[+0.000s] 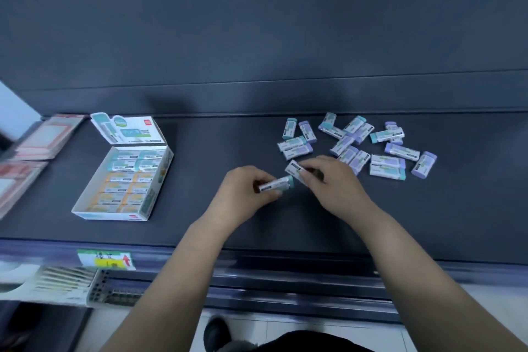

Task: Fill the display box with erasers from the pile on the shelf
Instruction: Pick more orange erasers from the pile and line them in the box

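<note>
As seen from the head view, your left hand pinches a teal-capped eraser above the shelf, while your right hand grips a second eraser at the near edge of the pile. The box, lid raised, lies well to your left, partly filled with teal and orange rows.
</note>
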Motion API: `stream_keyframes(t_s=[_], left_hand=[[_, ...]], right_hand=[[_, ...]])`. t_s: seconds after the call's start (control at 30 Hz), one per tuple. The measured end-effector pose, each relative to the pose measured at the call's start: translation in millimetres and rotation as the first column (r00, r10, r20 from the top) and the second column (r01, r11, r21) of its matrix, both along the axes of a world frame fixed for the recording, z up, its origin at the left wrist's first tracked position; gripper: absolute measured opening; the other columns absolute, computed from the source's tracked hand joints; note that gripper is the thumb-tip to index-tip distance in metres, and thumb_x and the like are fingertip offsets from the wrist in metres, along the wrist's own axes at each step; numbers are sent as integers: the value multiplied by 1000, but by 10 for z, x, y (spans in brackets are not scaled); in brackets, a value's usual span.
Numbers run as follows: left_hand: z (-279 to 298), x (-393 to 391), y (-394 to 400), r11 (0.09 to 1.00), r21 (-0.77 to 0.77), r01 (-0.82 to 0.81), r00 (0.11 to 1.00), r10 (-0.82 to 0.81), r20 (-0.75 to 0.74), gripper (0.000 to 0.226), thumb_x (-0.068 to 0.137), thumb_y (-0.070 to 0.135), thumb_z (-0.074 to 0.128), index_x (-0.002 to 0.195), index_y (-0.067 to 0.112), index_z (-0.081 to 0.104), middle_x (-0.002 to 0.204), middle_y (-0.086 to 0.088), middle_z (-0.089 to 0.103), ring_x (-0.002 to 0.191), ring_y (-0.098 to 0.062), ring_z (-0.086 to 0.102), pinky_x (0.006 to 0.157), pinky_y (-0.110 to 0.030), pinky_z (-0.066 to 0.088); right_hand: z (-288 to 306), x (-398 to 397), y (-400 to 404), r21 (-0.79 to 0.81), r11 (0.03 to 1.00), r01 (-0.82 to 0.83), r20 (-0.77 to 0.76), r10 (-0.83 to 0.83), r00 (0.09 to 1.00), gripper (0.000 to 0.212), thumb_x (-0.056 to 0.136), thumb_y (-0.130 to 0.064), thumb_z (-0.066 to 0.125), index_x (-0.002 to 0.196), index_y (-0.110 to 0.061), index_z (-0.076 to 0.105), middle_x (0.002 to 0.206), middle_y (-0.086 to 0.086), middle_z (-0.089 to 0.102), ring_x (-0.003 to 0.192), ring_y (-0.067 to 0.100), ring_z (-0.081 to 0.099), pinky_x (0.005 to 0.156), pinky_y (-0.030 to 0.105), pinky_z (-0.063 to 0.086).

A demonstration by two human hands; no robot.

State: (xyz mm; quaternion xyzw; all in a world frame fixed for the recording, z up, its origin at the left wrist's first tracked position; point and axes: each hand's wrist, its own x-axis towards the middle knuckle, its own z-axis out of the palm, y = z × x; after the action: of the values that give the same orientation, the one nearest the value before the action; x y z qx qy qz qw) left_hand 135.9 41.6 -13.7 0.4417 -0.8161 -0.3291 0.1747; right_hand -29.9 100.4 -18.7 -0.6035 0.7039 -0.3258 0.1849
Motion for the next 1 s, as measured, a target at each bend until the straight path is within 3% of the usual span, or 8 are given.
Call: stream_keyframes(t_s=[0.17, 0.3, 0.37, 0.5, 0.67, 0.73, 0.83, 1.0], left_hand=[[60, 363, -185, 983, 121, -142, 963, 165, -214, 10, 76, 11, 71, 80, 20, 70, 71, 10, 65, 59, 4, 55, 60, -9, 42], [131, 751, -375, 943, 259, -208, 891, 292, -347, 13, 77, 5, 69, 86, 15, 70, 68, 12, 64, 53, 9, 53, 56, -4, 40], [168, 952, -460, 924, 323, -206, 852, 332, -405, 16, 77, 4, 69, 84, 18, 71, 66, 14, 65, 54, 8, 54, 56, -5, 41], [224, 1369, -691, 893, 395, -217, 803, 393, -447, 20, 78, 4, 68, 80, 24, 70, 73, 7, 67, 61, -1, 55, 55, -13, 44], [237, 1883, -977, 869, 421, -259, 794, 440, -420, 12, 75, 9, 71, 85, 17, 70, 80, 0, 72, 59, -1, 59, 52, -15, 43], [233, 2059, -1078, 873, 419, -250, 805, 428, -411, 11, 74, 8, 72, 82, 15, 69, 80, -3, 72, 55, -1, 57, 51, -16, 44], [221, 2283, -1216, 873, 436, -218, 812, 410, -416, 15, 74, 2, 69, 82, 15, 64, 76, -3, 69, 50, -5, 55, 49, -17, 47], [193, 2481, -1343, 891, 415, -183, 837, 363, -410, 34, 72, -3, 68, 97, 19, 59, 84, -5, 64, 55, -11, 58, 52, -24, 53]], right_hand=[[115, 358, -178, 5, 989, 147, 416, -135, 899, 13, 82, -12, 64, 95, -11, 67, 83, -3, 62, 80, 9, 57, 69, 12, 41], [207, 728, -358, 31, 991, 130, 622, -121, 774, 18, 74, 1, 63, 70, -16, 63, 72, 2, 65, 72, 13, 59, 77, 30, 49], [254, 937, -454, 42, 993, 114, 649, -114, 752, 20, 69, 5, 63, 66, -15, 63, 70, 4, 66, 71, 15, 59, 75, 32, 50], [295, 1411, -681, 50, 993, 109, 672, -114, 732, 25, 66, 5, 67, 67, -17, 57, 60, -7, 61, 60, 8, 51, 59, 17, 43], [278, 1961, -945, 46, 996, 80, 660, -90, 746, 24, 70, -1, 71, 75, -23, 63, 70, -10, 65, 63, 4, 54, 63, 16, 45], [260, 2160, -1025, 57, 995, 86, 661, -102, 743, 21, 71, -1, 71, 73, -21, 65, 68, -9, 67, 65, 6, 56, 66, 21, 47], [217, 2414, -1123, 64, 990, 128, 647, -139, 750, 19, 70, -3, 71, 73, -21, 66, 79, 13, 69, 72, 20, 55, 74, 37, 48], [215, 2629, -1194, 70, 983, 168, 629, -174, 758, 22, 70, 1, 70, 72, -20, 64, 80, 1, 68, 77, 21, 61, 82, 43, 52]])
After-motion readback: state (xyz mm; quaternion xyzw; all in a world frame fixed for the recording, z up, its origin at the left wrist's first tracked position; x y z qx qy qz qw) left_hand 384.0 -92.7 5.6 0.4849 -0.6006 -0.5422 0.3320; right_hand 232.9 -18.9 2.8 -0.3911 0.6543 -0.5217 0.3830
